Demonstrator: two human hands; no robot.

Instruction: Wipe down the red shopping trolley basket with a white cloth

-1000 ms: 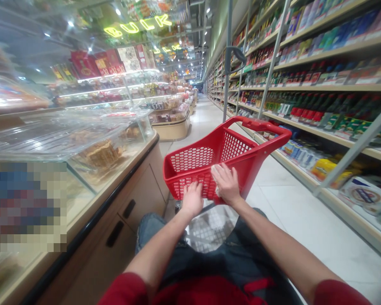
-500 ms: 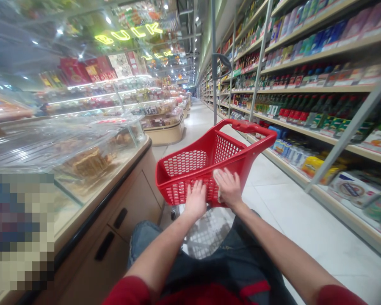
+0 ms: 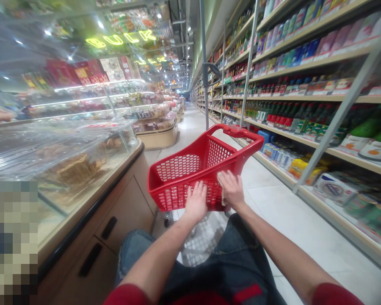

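Our left hand [image 3: 196, 203] lies flat on the near wall of the red basket [image 3: 178, 167], fingers spread and unclenched, gripping nothing, while our right hand [image 3: 232, 190] rests just beside it on the same wall, also flat with fingers out, pressing a whitish cloth [image 3: 223, 198] against the plastic so that only its edge shows under the palm. Around us, the tall shelving [image 3: 305, 93] fills the whole right side of the aisle, stocked with bottles and packets in rows, and the long glass counter [image 3: 66, 161] runs down the left side, with baked goods blurred behind its panes and tan cabinet doors [image 3: 127, 207] below. Between them the pale tiled floor [image 3: 288, 212] stretches away to the far end of the store. We see the basket standing in front of our knees, close to the counter's corner, its perforated walls tilted and its handle [image 3: 241, 132] raised at the far side. Above the counter a yellow neon sign [image 3: 120, 39] glows, its letters too smeared for us to read with certainty.
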